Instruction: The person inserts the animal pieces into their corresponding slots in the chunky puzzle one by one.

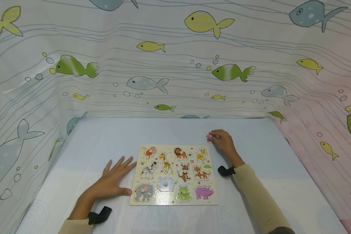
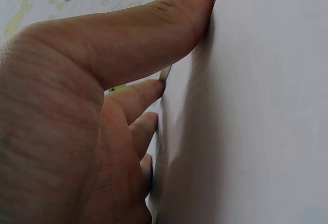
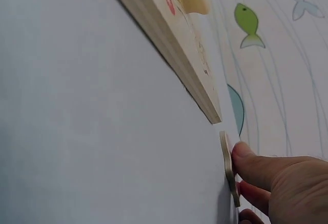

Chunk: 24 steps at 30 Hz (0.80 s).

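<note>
A wooden animal peg puzzle board lies flat on the white table in the head view. My left hand rests on the table with fingers spread, its thumb and a fingertip at the board's left edge. Past the board's far right corner, my right hand pinches a small pink-purple puzzle piece. In the right wrist view, the puzzle piece shows edge-on between thumb and fingers, close to the table; contact with it is unclear. The purple hippo picture on the board shows no clear knob.
Animal pieces with knobs sit in the board, among them an elephant, a frog and a lion. A fish-patterned cloth hangs behind and beside the table. Black straps' ends stick out at both wrists.
</note>
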Each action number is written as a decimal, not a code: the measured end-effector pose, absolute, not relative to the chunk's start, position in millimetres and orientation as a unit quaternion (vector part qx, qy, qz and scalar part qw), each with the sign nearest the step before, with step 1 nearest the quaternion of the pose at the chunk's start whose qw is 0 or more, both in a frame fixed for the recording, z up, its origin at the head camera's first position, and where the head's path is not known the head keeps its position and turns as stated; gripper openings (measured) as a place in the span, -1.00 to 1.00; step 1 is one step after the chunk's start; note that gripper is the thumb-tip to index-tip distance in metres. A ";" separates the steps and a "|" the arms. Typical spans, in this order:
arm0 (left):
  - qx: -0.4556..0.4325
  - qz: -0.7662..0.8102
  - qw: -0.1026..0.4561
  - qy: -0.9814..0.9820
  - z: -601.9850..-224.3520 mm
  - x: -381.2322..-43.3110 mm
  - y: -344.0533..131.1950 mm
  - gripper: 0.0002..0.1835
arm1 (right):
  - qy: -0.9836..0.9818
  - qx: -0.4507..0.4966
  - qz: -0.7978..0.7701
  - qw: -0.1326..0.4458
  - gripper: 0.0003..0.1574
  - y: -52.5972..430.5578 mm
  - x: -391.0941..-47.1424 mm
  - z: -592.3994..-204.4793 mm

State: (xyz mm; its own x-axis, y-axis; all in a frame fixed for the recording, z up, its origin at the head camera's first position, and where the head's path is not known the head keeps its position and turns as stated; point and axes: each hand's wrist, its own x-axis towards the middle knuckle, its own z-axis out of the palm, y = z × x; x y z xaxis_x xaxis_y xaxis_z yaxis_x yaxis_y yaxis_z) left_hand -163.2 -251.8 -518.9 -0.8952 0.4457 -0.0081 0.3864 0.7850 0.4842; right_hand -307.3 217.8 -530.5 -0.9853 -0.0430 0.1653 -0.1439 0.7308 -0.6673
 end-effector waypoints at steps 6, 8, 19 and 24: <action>0.222 0.241 0.063 0.943 -517.8 -162.7 -251.9 0.13 | -0.926 0.046 0.366 0.075 -0.69 217.3 -308.5 -530.7; 0.221 0.240 0.064 0.943 -517.7 -162.8 -252.1 0.13 | -0.925 0.047 0.368 0.077 -0.69 217.2 -309.1 -530.9; 0.219 0.244 0.061 0.943 -517.4 -161.7 -252.5 0.12 | -0.921 0.050 0.379 0.080 -0.69 213.7 -309.0 -524.6; 0.220 0.245 0.056 0.943 -516.4 -160.7 -252.3 0.13 | -0.918 0.059 0.387 0.064 -0.67 211.7 -308.9 -517.8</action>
